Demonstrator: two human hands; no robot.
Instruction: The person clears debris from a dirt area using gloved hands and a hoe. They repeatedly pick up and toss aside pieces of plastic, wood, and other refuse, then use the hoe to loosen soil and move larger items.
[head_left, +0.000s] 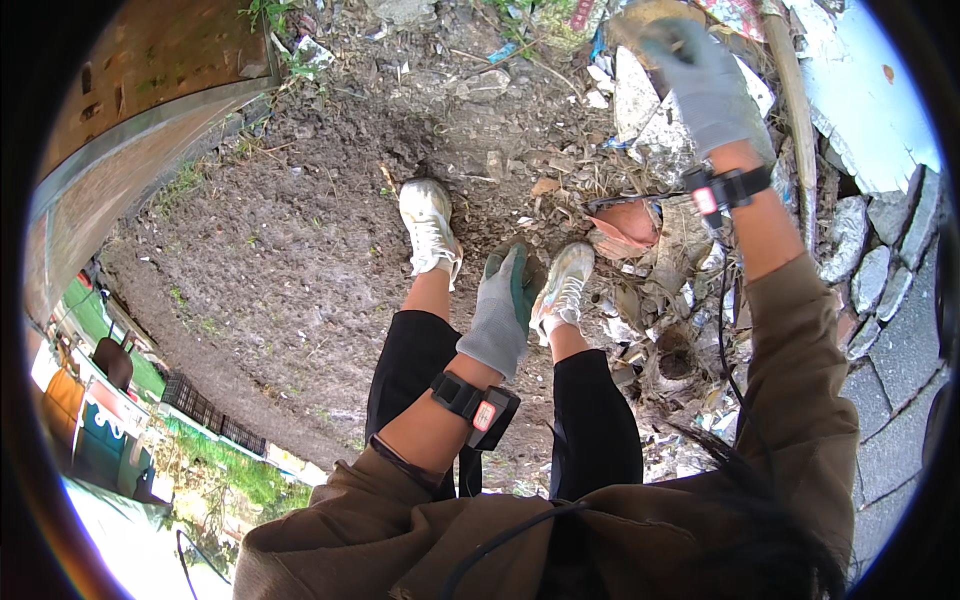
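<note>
Both hands wear grey knit work gloves with green coated palms, and a strapped device sits on each wrist. My left hand (505, 304) hangs between the two pale sneakers, fingers pointing at the ground; whether it holds anything cannot be told. Reaching out to the upper right, my right hand (690, 71) is motion-blurred beside a yellowish-brown object (637, 22), and whether it grips this is unclear. Broken white slabs (636, 94) lie just below that hand. A reddish-brown broken piece (630, 225) rests on the debris right of the right sneaker (564, 289).
A wooden pole (795, 120) lies along the rubble at the right, next to a pale blue sheet (870, 82). Stones (870, 277) border grey paving (896, 427). At the left stands a wall (127, 172), with black crates (199, 409) farther down. Bare soil (300, 247) surrounds the left sneaker (427, 225).
</note>
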